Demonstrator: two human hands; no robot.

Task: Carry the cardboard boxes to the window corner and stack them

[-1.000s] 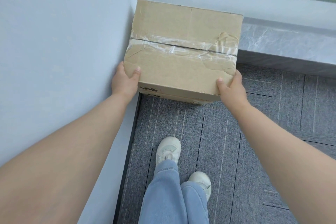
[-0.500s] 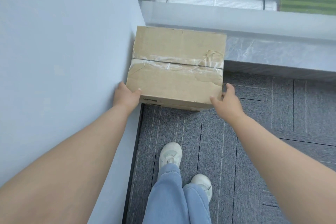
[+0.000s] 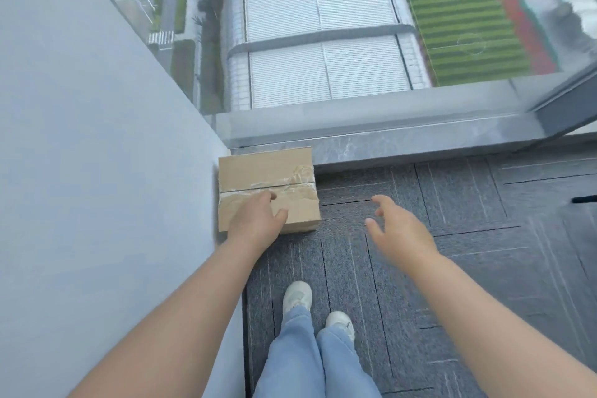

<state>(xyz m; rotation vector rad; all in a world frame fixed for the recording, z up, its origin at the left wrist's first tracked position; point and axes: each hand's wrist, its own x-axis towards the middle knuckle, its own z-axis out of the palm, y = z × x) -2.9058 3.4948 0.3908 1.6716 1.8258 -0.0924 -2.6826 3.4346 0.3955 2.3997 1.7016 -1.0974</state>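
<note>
A taped brown cardboard box (image 3: pixel 274 171) sits on the grey carpet in the corner, against the pale wall on its left and the stone window sill behind it. My left hand (image 3: pixel 258 220) hovers over the box's near left part with fingers spread; whether it touches the lid I cannot tell. My right hand (image 3: pixel 395 226) is in the air to the right of the box, apart from it, fingers spread and holding nothing. Only this one box is in view.
The pale wall (image 3: pixel 97 171) runs along the left. A grey stone sill (image 3: pixel 403 145) and a large window (image 3: pixel 323 26) close off the far side. Grey carpet tiles (image 3: pixel 468 236) stretch to the right. My two feet in white shoes (image 3: pixel 297 297) stand just behind the box.
The box went down from my hands onto the floor in the corner. Both hands let go; the right one pulled away to the right and the view rose.
</note>
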